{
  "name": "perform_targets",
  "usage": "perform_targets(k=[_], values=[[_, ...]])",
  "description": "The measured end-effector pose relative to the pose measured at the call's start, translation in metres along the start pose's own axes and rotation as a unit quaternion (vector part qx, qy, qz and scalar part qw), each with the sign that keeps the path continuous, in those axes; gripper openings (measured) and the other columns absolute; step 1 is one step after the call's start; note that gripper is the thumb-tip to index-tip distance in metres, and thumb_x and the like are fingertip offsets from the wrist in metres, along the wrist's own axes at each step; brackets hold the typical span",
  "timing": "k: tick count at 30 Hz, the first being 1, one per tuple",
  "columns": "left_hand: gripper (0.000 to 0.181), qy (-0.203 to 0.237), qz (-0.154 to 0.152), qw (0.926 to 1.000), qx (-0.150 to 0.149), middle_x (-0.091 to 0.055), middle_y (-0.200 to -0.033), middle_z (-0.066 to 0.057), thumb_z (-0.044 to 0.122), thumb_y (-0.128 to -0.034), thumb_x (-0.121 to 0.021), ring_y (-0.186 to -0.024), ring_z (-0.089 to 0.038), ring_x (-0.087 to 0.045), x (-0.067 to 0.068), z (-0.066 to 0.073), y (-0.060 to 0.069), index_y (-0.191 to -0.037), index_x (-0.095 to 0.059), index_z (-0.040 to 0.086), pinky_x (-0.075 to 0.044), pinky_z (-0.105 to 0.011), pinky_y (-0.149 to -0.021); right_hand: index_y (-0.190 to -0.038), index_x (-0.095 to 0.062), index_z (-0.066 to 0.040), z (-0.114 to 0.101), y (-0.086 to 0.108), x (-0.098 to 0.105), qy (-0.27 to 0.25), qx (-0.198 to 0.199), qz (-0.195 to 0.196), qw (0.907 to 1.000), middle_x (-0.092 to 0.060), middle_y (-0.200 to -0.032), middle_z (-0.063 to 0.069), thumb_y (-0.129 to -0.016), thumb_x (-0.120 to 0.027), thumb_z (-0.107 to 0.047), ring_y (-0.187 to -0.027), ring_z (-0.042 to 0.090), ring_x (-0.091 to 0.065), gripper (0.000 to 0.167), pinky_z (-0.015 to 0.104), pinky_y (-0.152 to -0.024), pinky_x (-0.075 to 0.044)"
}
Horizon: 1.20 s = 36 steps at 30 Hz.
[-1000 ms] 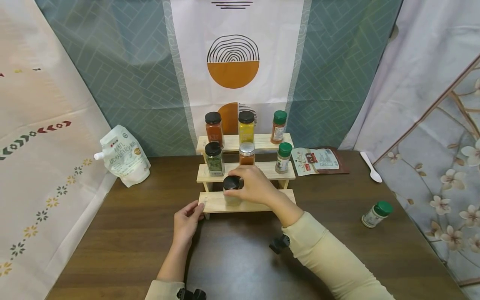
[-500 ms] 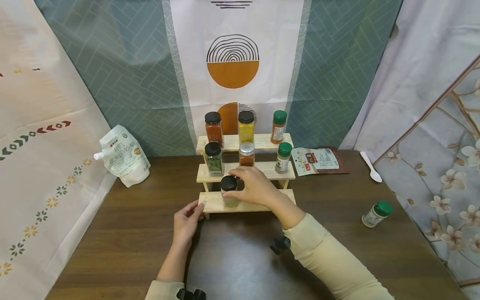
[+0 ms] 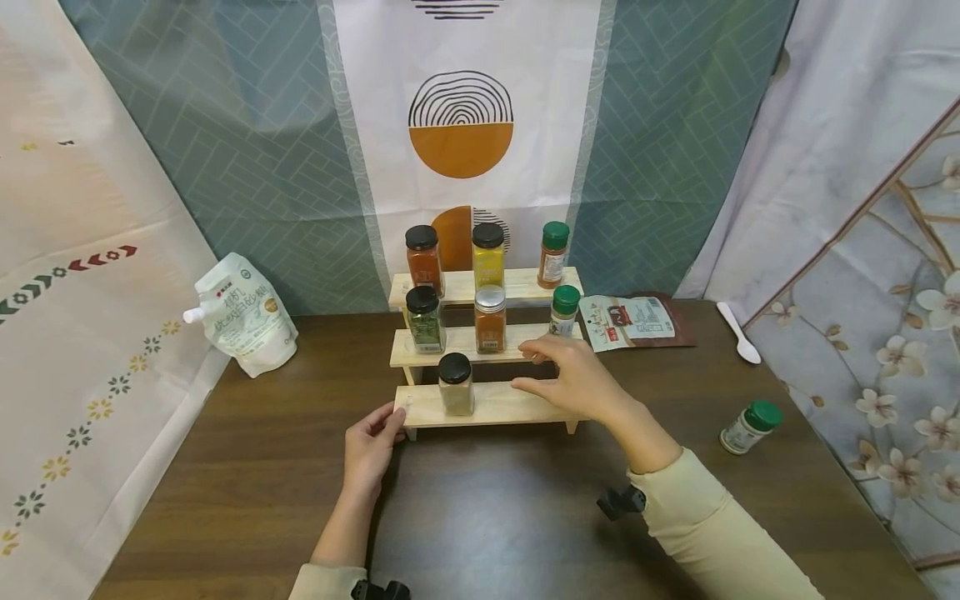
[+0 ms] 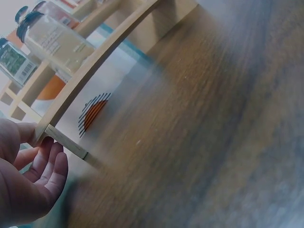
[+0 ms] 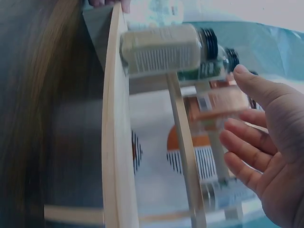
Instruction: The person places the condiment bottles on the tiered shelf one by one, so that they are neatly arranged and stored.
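A black-capped spice jar with pale contents stands upright on the lowest tier of a stepped wooden spice rack, left of its middle. At that tier's left end my left hand pinches the board, thumb on top and fingers beneath, as the left wrist view shows. My right hand hovers over the tier's right part, apart from the jar, thumb and fingers spread and holding nothing. Behind, on the middle tier, are a green-herb jar, a silver-capped jar and a green-capped bottle, partly hidden by the right hand.
The top tier bears a red-orange jar, a yellow jar and a green-capped shaker. A white spouted pouch leans at left. Rightward lie a flat packet, a white spoon and a tilted green-capped bottle.
The black-capped jar shifted slightly left on the lowest tier while my right hand held it. The right hand then let go and moved right. My left hand stayed at the rack's end.
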State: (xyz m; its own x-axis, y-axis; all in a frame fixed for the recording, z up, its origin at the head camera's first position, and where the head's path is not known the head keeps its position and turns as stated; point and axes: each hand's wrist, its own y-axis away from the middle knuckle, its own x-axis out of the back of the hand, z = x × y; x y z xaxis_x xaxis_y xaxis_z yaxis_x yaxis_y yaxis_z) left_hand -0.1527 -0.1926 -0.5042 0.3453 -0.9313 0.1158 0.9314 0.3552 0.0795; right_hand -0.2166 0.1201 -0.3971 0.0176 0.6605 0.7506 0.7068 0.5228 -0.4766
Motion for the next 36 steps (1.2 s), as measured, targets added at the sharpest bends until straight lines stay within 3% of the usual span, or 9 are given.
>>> perform_targets(k=[5, 11, 27, 36], values=[[0.033, 0.004, 0.0, 1.0, -0.001, -0.071, -0.109, -0.019, 0.014, -0.0984, -0.069, -0.079, -0.012, -0.065, 0.0, -0.001, -0.001, -0.124, -0.068, -0.007, -0.058, -0.021, -0.072, -0.118, -0.071, 0.0, 0.013, 0.016, 0.016, 0.003, -0.016, 0.009, 0.9998, -0.072, -0.099, 0.008, -0.082, -0.087, -0.024, -0.088, 0.026, -0.068, 0.046, 0.045, -0.074, -0.058], [0.032, 0.005, 0.001, 1.0, 0.0, -0.071, -0.108, -0.018, 0.014, -0.0986, -0.069, -0.078, -0.011, -0.065, 0.001, -0.001, -0.001, -0.124, -0.068, -0.007, -0.058, -0.021, -0.072, -0.119, -0.071, -0.001, 0.028, 0.035, 0.037, 0.03, -0.037, 0.024, 0.9985, -0.074, -0.103, 0.01, -0.082, -0.087, -0.02, -0.088, 0.026, -0.069, 0.045, 0.053, -0.082, -0.056], [0.032, 0.0, -0.001, 1.0, -0.003, -0.071, -0.106, -0.018, 0.014, -0.0984, -0.069, -0.08, -0.013, -0.066, -0.001, -0.001, -0.002, -0.123, -0.068, -0.007, -0.058, -0.021, -0.072, -0.118, -0.07, -0.001, 0.068, 0.095, 0.088, 0.102, -0.064, 0.065, 0.9906, -0.073, -0.107, 0.012, -0.077, -0.088, -0.011, -0.09, 0.029, -0.069, 0.046, 0.051, -0.078, -0.056], [0.035, 0.0, -0.001, 1.0, 0.002, -0.071, -0.105, -0.016, 0.017, -0.098, -0.07, -0.079, -0.013, -0.065, 0.0, 0.001, -0.001, -0.124, -0.068, -0.007, -0.058, -0.02, -0.072, -0.118, -0.069, 0.0, 0.086, 0.128, 0.115, 0.15, -0.105, 0.073, 0.9804, -0.072, -0.106, 0.018, -0.076, -0.089, -0.016, -0.092, 0.036, -0.068, 0.049, 0.057, -0.078, -0.051]])
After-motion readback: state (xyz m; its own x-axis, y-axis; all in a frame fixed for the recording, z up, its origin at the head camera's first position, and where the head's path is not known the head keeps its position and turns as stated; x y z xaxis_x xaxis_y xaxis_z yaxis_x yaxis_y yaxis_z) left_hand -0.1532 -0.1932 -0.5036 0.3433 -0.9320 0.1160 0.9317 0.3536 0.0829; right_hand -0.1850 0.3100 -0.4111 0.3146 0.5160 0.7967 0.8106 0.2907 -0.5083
